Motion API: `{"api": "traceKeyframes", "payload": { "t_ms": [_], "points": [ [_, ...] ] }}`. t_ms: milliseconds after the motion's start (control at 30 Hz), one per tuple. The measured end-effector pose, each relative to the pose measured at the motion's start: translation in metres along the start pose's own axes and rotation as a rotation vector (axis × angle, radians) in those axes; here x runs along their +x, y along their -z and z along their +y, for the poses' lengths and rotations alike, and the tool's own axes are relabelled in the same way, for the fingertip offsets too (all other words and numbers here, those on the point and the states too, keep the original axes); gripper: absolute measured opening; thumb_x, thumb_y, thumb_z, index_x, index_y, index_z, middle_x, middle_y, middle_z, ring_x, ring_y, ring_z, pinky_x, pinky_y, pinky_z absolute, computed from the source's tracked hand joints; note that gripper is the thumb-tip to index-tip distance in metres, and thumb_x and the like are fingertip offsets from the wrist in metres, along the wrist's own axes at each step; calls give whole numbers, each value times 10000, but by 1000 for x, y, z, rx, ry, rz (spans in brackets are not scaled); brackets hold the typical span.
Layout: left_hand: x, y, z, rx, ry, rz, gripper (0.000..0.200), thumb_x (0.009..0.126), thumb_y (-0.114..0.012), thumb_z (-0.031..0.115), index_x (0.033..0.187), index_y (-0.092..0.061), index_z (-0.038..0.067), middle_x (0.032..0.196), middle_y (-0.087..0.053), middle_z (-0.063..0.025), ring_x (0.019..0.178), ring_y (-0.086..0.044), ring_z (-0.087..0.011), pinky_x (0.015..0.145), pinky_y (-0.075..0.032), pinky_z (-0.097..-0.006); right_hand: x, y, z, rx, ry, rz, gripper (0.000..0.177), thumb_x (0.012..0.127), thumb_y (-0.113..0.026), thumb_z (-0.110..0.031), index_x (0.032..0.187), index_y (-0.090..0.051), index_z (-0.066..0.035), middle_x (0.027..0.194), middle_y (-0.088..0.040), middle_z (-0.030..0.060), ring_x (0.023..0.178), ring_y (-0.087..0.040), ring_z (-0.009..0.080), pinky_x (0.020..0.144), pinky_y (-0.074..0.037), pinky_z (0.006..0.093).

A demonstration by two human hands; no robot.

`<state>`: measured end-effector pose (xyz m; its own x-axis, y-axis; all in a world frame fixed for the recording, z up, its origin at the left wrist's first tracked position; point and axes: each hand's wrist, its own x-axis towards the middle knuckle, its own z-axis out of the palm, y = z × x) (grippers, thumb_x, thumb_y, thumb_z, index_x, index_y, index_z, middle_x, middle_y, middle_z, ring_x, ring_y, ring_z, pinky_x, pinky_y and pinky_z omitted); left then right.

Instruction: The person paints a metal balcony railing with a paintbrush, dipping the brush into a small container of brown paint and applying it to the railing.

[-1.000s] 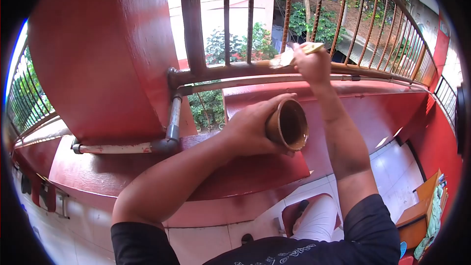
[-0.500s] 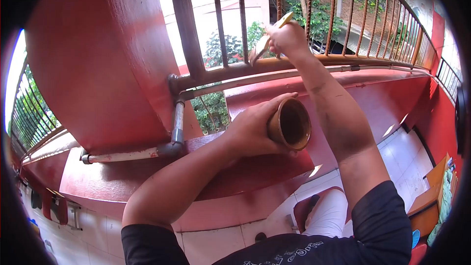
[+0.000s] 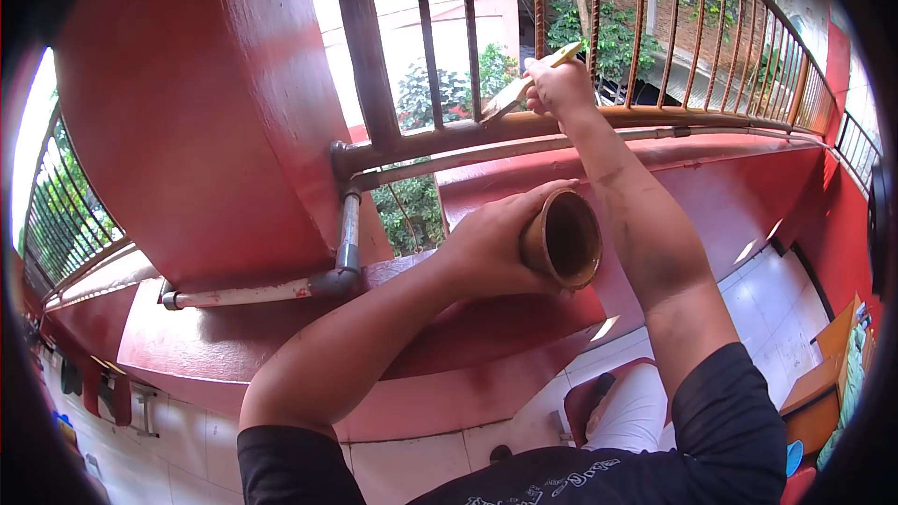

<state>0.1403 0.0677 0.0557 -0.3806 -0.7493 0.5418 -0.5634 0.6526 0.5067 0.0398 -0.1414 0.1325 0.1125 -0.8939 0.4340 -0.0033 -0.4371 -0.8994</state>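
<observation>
My left hand [image 3: 500, 243] is wrapped round a brown cup [image 3: 569, 241], its open mouth tilted toward me and dark inside. Up at the railing, my right hand [image 3: 561, 89] grips a paintbrush [image 3: 510, 96] with a pale yellow handle. The bristles touch the brown bottom rail [image 3: 449, 138] at the foot of a vertical bar. Left of the brush the rail looks darker and glossy; to the right it is a lighter brown.
A wide red pillar [image 3: 187, 112] rises at the left. Below the railing run a grey-white pipe [image 3: 350, 224] and a red ledge [image 3: 215, 341]. A wooden piece of furniture [image 3: 814, 402] stands at the lower right on the tiled floor.
The brush has come down onto the bottom rail, and my right hand has moved slightly right and down with it. My left hand still holds the cup, now slightly further right in view.
</observation>
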Motion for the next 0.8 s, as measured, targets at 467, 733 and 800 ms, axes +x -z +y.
{"api": "traceKeyframes", "payload": {
  "t_ms": [467, 733, 800],
  "points": [
    [1, 1, 1, 3, -28, 8, 1082, 576, -957, 400, 1482, -428, 138, 1305, -625, -165, 1217, -615, -343, 1014, -504, -450, -3, 54, 0, -627, 576, 171, 178, 874, -673, -183, 790, -689, -27, 693, -700, 152, 660, -712, 320, 638, -578, 402],
    [0, 4, 10, -27, 8, -58, 1096, 556, -1002, 334, 1462, -451, 57, 1358, -603, -137, 1260, -597, -258, 1064, -474, -386, -83, 27, 69, -414, 1003, -93, 56, 846, -741, -102, 892, -749, -70, 855, -723, 164, 750, -717, 317, 679, -574, 399],
    [0, 0, 6, -56, -60, -19, 1071, 579, -957, 391, 1482, -434, 149, 1288, -630, -163, 1191, -626, -353, 993, -503, -454, -88, 23, 67, -213, 940, -105, 63, 860, -735, -104, 898, -741, -55, 810, -718, 142, 734, -720, 294, 661, -568, 377]
  ]
}}
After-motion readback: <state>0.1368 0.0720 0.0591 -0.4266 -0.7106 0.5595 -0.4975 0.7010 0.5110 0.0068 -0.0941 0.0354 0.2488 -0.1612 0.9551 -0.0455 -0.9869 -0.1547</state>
